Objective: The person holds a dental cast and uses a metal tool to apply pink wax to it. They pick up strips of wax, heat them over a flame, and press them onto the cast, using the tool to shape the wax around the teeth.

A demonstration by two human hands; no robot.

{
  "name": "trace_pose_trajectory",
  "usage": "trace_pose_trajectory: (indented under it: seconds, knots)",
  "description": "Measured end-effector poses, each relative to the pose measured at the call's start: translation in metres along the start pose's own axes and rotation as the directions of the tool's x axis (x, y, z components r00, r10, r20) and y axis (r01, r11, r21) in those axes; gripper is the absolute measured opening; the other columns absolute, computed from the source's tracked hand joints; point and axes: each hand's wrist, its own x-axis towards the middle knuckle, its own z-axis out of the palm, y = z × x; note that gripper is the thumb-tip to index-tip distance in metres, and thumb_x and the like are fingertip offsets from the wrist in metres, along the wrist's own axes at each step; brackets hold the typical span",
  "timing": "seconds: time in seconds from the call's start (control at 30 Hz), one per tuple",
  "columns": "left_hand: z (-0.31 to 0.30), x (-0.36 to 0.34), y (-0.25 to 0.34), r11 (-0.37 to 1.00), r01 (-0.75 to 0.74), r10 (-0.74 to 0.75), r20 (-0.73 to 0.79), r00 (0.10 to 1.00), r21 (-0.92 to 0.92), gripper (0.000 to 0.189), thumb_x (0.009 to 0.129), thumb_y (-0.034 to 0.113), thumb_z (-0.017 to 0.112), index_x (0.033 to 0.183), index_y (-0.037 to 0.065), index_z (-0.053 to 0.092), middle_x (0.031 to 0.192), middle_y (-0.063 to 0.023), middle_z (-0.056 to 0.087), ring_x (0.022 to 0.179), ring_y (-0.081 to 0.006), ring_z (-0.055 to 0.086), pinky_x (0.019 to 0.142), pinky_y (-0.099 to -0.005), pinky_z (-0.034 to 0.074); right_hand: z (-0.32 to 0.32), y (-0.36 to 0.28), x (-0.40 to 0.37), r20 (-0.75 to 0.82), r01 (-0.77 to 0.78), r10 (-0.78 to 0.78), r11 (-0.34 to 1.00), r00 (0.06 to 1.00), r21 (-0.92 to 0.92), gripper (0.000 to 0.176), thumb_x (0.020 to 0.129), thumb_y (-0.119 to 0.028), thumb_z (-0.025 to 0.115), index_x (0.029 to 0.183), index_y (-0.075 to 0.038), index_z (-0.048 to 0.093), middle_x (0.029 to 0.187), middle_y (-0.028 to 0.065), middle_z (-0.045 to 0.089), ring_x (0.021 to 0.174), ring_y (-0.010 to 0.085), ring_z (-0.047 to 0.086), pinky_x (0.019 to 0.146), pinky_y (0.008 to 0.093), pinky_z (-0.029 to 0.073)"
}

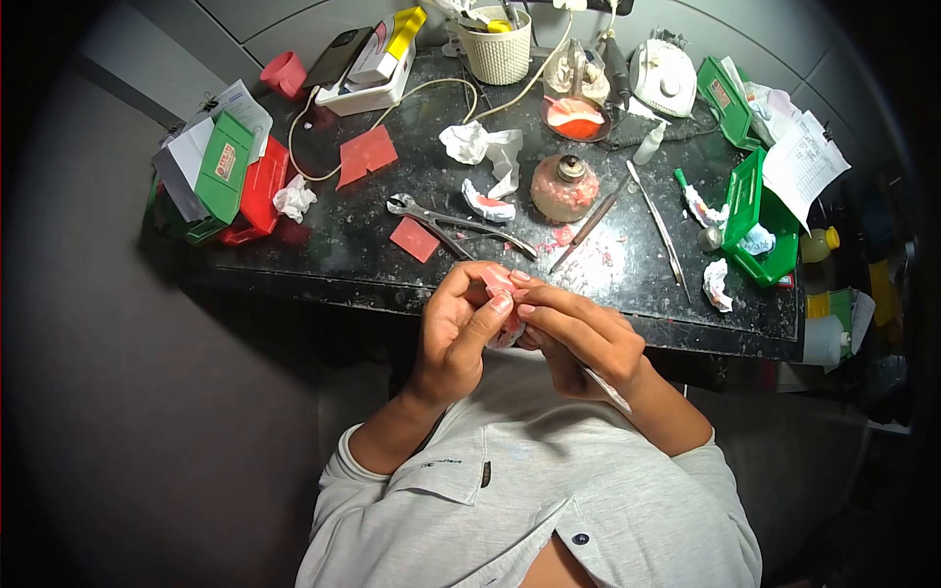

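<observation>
At the table's front edge, my left hand (453,338) is closed around a dental cast (507,337), mostly covered by fingers. A pink wax sheet (498,280) lies over the cast, with my left thumb pressing on it. My right hand (596,345) meets it from the other side, fingertips pinched against the wax. A slim metal hand tool (610,389) sticks out below the right palm, held within that hand; its tip is hidden. Beyond the hands lie metal pliers (461,223) and a flat pink wax piece (415,239).
A glass spirit burner (566,188) stands mid-table, beside a wooden-handled knife (591,231) and a thin metal instrument (659,227). Another wax sheet (367,156) lies further back. Green boxes (747,211) stand right; a red box (263,199) is left. A cable crosses the back.
</observation>
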Motion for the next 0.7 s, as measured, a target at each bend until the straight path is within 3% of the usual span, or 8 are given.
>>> trace_pose_trajectory:
  seconds: [0.1,0.53,0.6,0.7]
  knots:
    - [-0.001,0.000,-0.003,0.998,-0.008,0.008,0.003,1.000,-0.063,0.021,0.102,0.012,0.055,0.119,0.000,0.054,0.113,-0.0099,0.064,0.100,-0.0117,0.062,0.090,-0.0276,0.049,0.001,0.001,-0.001,-0.003,0.018,-0.018,1.000,1.000,-0.020,0.038,0.076,0.001,0.074,0.112,0.011,0.067,0.114,0.0249,0.068,0.108,0.0377,0.072,0.082,0.0383,0.063]
    - [0.006,-0.001,-0.006,0.974,0.020,-0.036,-0.070,0.997,-0.224,0.028,0.103,0.015,0.053,0.128,0.001,0.048,0.107,-0.0083,0.063,0.091,-0.0114,0.061,0.074,-0.0244,0.049,0.009,0.000,-0.003,-0.075,0.016,-0.019,0.999,0.997,-0.037,0.036,0.076,0.011,0.075,0.112,0.010,0.068,0.115,0.0264,0.069,0.105,0.0380,0.073,0.077,0.0375,0.063]
    - [0.007,-0.001,-0.006,0.969,0.026,-0.045,-0.071,0.996,-0.247,0.029,0.103,0.015,0.053,0.129,0.002,0.047,0.107,-0.0082,0.063,0.091,-0.0117,0.061,0.073,-0.0244,0.048,0.010,-0.006,-0.001,-0.088,-0.055,0.051,0.997,0.995,-0.044,0.027,0.081,0.014,0.073,0.107,0.008,0.071,0.109,0.0224,0.072,0.108,0.0353,0.073,0.084,0.0367,0.063]
    - [0.008,-0.001,-0.007,0.963,0.031,-0.057,-0.092,0.994,-0.268,0.030,0.103,0.014,0.052,0.130,0.003,0.045,0.107,-0.0077,0.062,0.091,-0.0119,0.062,0.073,-0.0248,0.049,0.012,-0.004,-0.003,-0.097,-0.062,0.059,0.998,0.994,-0.022,0.026,0.081,0.014,0.073,0.106,0.008,0.070,0.108,0.0224,0.072,0.108,0.0360,0.073,0.087,0.0383,0.063]
